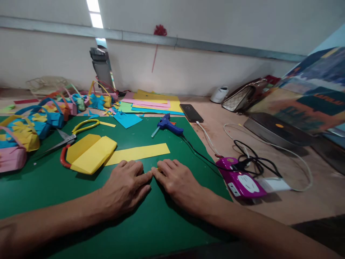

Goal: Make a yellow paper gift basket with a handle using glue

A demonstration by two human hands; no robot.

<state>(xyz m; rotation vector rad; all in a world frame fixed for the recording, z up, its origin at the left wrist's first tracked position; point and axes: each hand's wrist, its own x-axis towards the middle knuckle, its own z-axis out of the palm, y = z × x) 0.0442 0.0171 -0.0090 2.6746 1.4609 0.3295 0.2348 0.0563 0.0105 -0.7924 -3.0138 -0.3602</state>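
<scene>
My left hand [126,185] and my right hand [176,181] meet at the fingertips low on the green board [172,230], fingers bent and pressed down. A sliver of yellow paper [158,168] peeks out by my right fingers; both hands cover the rest. Just beyond them lies a flat yellow paper strip [140,153]. Left of that sits a folded yellow paper box [93,158], its flap raised, over part of the scissors [70,138], which have one yellow and one red handle. A blue glue gun [170,125] rests beyond my right hand.
Several colourful paper baskets [50,117] line the left side. Paper sheets [159,100] and scraps lie at the back, near a phone [192,112]. On the right, a purple power strip [242,180] has tangled cables [256,162]; a bag [242,95] stands by the wall.
</scene>
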